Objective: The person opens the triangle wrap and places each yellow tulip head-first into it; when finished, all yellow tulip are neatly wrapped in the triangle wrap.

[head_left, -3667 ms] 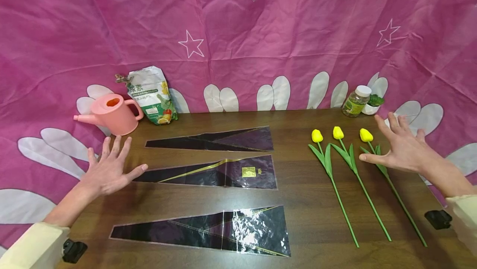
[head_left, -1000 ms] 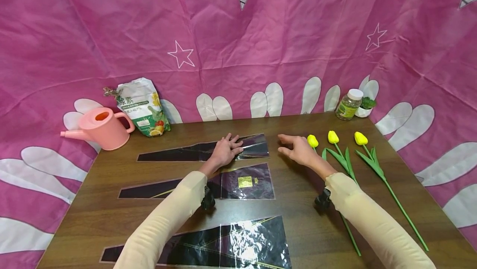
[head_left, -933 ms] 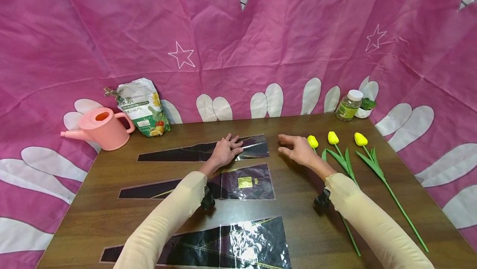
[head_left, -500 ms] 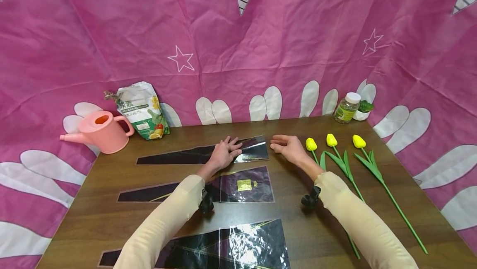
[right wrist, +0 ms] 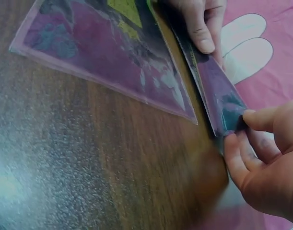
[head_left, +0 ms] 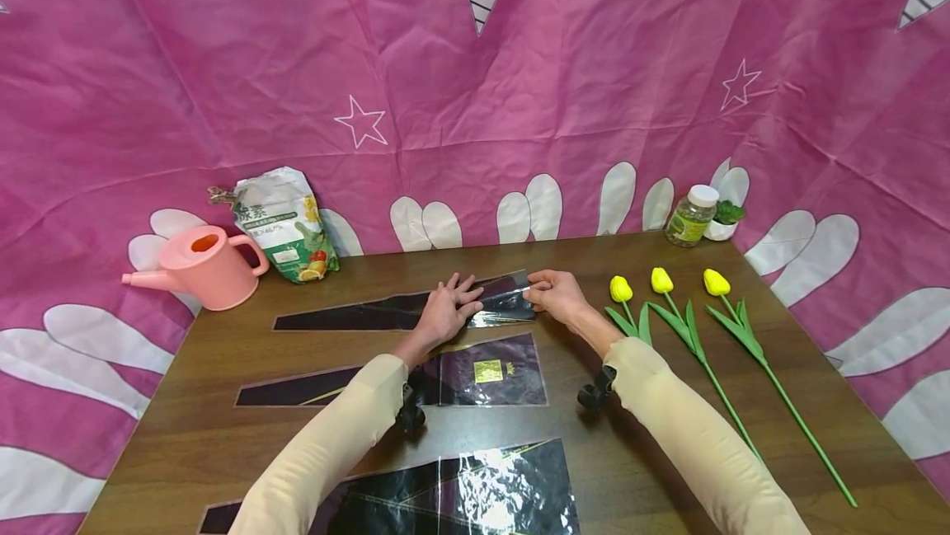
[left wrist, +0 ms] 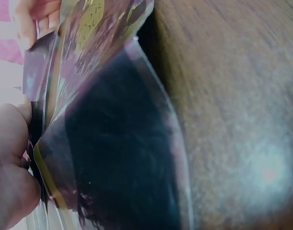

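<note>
Three dark, tapered plastic flower sleeves lie on the table. My left hand (head_left: pixel 445 308) rests with spread fingers on the far flower sleeve (head_left: pixel 349 316). At that sleeve's wide right end, my right hand (head_left: pixel 560 298) pinches the edge; the right wrist view shows the thumb of the right hand (right wrist: pixel 275 160) against the sleeve corner (right wrist: pixel 228 103), fingers at its edge. The middle sleeve (head_left: pixel 519 391) bears a gold label and is partly under my left forearm. The near sleeve (head_left: pixel 401 490) is partly covered by the left arm's sleeve.
Three yellow artificial tulips (head_left: pixel 686 329) lie at the right, one stem partly behind my right arm. A pink watering can (head_left: pixel 218 271) and a printed bag (head_left: pixel 285 226) stand back left. A lidded jar (head_left: pixel 690 218) and small potted plant (head_left: pixel 723 222) stand back right, before a pink cloth.
My right hand has moved left from beside the tulips to the far sleeve's wide end and now pinches it. The left hand, earlier raised at the left, came to rest on that sleeve.
</note>
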Demonstrator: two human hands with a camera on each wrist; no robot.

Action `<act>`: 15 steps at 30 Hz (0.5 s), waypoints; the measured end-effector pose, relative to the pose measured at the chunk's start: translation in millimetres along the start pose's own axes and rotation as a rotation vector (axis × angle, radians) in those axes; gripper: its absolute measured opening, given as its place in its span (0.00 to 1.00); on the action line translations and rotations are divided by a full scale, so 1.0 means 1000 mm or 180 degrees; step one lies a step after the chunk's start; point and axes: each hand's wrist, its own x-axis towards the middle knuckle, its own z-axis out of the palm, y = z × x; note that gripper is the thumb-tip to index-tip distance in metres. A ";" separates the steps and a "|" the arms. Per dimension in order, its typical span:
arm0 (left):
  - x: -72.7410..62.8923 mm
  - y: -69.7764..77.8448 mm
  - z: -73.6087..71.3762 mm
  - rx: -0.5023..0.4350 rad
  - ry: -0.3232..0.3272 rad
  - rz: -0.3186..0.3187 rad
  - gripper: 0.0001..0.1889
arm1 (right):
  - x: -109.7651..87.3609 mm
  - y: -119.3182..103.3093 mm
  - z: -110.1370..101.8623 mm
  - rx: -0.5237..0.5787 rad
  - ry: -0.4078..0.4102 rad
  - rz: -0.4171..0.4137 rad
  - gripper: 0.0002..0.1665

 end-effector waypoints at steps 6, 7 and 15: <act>-0.001 -0.001 0.002 -0.0021 0.0030 -0.0010 0.20 | 0.001 0.001 0.004 -0.0012 0.0255 0.0027 0.28; -0.001 -0.001 0.002 -0.0018 0.0037 -0.0015 0.20 | 0.001 0.002 0.004 -0.0024 0.0285 0.0026 0.29; 0.000 -0.005 0.004 -0.0091 0.0216 0.0037 0.17 | 0.000 0.001 0.007 -0.0240 0.0448 0.0059 0.32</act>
